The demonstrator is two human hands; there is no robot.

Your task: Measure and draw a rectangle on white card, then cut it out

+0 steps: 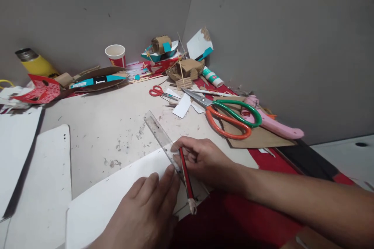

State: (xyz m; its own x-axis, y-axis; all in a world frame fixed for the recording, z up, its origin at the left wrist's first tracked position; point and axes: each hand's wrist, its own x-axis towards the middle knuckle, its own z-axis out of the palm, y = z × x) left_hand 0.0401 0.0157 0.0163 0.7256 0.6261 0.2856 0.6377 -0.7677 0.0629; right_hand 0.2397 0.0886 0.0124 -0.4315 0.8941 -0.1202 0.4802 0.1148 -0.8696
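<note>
A clear plastic ruler (158,131) lies slantwise across a white sheet of card (117,190), its far end reaching past the card's edge. My left hand (146,206) rests flat on the card, fingers stretched out and the fingertips against the ruler's near part. A red and black pencil (186,177) is in my right hand (204,159), the blunt end towards me. The thumb and fingers of that hand are closed beside the ruler. The pencil's point is hidden by the fingers.
Large scissors (222,111) with green and orange handles lie beyond my right hand, by a pink glue gun (274,124) and brown cardboard (263,138). Small red scissors (157,91), white scraps (182,105), cardboard models (185,69), a paper cup (115,55) and a yellow bottle (39,64) stand farther back.
</note>
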